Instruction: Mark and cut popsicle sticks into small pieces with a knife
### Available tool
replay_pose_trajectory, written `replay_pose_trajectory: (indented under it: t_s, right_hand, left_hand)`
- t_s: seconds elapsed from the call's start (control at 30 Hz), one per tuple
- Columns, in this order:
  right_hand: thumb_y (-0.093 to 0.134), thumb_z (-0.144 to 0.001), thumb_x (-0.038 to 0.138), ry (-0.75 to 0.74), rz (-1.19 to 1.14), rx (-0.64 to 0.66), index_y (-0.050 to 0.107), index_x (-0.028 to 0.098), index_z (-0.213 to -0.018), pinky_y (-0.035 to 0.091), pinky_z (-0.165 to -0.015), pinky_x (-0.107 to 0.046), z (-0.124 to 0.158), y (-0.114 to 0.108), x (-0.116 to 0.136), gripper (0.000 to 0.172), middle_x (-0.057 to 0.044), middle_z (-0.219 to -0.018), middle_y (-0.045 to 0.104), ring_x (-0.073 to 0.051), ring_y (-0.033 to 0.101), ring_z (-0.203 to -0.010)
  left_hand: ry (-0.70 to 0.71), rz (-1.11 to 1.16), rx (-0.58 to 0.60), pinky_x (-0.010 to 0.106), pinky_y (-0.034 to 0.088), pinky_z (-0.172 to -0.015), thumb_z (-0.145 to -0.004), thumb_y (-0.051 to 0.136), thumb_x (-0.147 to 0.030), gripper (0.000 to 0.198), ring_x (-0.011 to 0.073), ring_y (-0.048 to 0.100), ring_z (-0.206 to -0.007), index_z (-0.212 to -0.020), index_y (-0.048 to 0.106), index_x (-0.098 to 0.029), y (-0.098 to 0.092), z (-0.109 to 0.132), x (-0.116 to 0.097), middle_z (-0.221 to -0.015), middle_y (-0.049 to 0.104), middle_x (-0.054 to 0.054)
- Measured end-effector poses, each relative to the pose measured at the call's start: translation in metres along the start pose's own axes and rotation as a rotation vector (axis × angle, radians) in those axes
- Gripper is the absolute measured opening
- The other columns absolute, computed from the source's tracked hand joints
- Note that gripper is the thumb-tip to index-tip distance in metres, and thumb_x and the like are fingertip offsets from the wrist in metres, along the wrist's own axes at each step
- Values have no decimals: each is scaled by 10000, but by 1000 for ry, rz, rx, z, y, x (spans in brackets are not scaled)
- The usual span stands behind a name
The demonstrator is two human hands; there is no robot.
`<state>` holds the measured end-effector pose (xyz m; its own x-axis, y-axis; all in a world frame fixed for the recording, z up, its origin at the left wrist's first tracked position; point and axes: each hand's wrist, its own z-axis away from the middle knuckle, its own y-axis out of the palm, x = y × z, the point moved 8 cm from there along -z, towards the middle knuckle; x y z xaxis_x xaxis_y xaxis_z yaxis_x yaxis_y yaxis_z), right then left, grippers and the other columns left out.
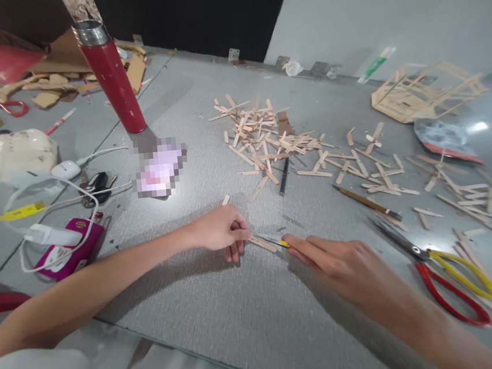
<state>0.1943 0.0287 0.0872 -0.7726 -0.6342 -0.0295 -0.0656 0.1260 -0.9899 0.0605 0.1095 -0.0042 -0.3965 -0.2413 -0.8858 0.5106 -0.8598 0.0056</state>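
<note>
Near the front middle of the table, my left hand pinches a flat wooden craft stick. A short pale stick end pokes up behind that hand. Closed around a slim tool with a yellow grip and a thin metal blade, probably a craft knife, is my right hand. The blade lies along or just above the stick; whether it touches cannot be seen. Thin dark slivers lie on the table just beyond the blade.
Loose craft sticks cover the back middle and right. Scissors and a brown-handled tool lie right; a stick frame stands behind. Leftward are a red flask, phone, power bank and white cables.
</note>
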Motion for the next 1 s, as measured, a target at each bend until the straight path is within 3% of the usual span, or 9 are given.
replay_pose_trajectory:
  t_s: [0.23,0.77,0.87,1.0]
  right_hand:
    - [277,-1108,206,-23,-28,14,662,160,-1128,336,-485,-275,-4,-4,3,388,11,-672,672,-114,633,-522]
    - [285,-1110,201,-25,-11,13,626,153,-1165,357,-516,-275,1,4,1,350,5,-726,701,-115,647,-549]
    - [379,-1037,74,-29,26,45,633,139,-1190,344,-510,-270,0,3,3,304,19,-704,673,-108,628,-537]
    - [468,-797,-102,-50,181,133,652,131,-1230,320,-498,-283,0,3,7,525,22,-713,653,-111,615,-521]
  left_hand:
    - [-5,20,-4,243,552,-481,-937,695,-388,378,147,686,-493,-662,599,-146,1,0,1,-590,667,14]
    - [-24,16,-2,260,559,-519,-937,697,-417,389,144,685,-508,-678,604,-143,0,1,0,-607,675,23]
    - [-18,19,-4,262,561,-503,-957,670,-367,364,148,688,-504,-679,601,-143,0,0,0,-601,668,16]
    - [-31,24,-6,264,558,-492,-955,672,-356,347,154,688,-496,-690,592,-146,1,0,0,-594,664,11]
